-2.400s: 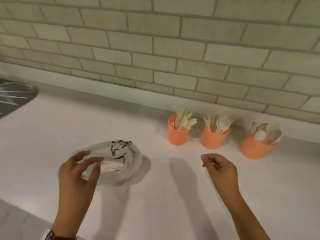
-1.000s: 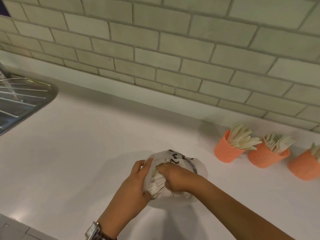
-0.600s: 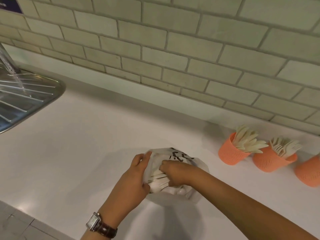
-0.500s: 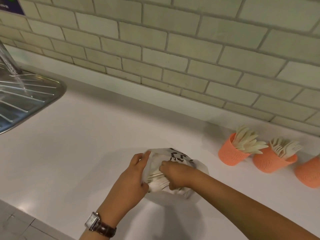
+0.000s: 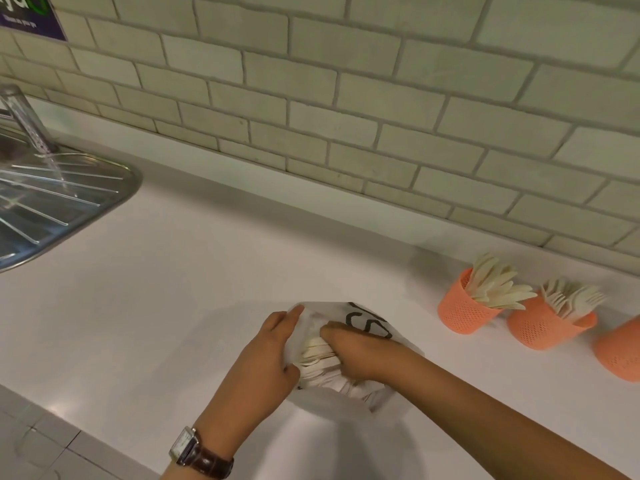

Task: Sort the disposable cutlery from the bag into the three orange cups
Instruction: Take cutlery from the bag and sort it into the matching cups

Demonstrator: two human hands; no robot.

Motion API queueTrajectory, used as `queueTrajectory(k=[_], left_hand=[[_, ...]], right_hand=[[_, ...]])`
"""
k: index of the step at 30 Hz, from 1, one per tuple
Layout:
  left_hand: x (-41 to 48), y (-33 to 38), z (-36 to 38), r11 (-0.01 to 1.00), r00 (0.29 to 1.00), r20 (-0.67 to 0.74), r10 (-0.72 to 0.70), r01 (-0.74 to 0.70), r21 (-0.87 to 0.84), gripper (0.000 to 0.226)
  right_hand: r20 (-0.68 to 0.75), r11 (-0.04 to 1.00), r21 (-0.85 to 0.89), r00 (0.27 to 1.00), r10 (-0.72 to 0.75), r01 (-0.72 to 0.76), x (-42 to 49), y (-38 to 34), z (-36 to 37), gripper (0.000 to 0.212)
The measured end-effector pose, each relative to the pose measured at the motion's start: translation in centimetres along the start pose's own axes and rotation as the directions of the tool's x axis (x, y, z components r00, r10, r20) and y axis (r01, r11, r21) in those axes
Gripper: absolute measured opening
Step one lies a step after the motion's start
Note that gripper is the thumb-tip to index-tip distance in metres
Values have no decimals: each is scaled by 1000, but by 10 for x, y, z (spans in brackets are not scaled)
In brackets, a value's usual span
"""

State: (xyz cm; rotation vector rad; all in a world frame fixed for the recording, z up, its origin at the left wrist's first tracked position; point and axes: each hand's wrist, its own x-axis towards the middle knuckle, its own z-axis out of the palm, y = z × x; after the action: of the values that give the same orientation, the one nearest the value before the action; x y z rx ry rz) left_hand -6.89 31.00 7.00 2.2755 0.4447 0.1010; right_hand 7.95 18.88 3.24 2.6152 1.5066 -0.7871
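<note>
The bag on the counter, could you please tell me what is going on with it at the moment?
A person's left hand grips the mouth of the white bag on the counter, while the right hand reaches inside, curled round a bunch of pale cutlery. To the right, the first orange cup holds what look like knives, the second cup forks; the third cup is cut off by the frame edge.

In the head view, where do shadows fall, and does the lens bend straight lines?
Head view: a soft shadow lies on the counter, on the near side of the bag; the tile wall rows bow, a wide-angle effect.
</note>
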Motion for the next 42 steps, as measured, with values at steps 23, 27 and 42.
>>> queueTrajectory(k=[23,27,42], left_hand=[[-8,-24,-25,994,991,75,109,-110,14,80],[-5,-26,-29,994,994,41,105,-104,-28,94],[-5,-5,-12,965,997,-27,-73,63,-253,68]], right_hand=[[31,927,374,999,31,-40,-55,9,-49,35],[3,885,465,1000,-22,18,-55,7,-58,25],[-435,-5,900,900,30,435,-70,9,-91,33]])
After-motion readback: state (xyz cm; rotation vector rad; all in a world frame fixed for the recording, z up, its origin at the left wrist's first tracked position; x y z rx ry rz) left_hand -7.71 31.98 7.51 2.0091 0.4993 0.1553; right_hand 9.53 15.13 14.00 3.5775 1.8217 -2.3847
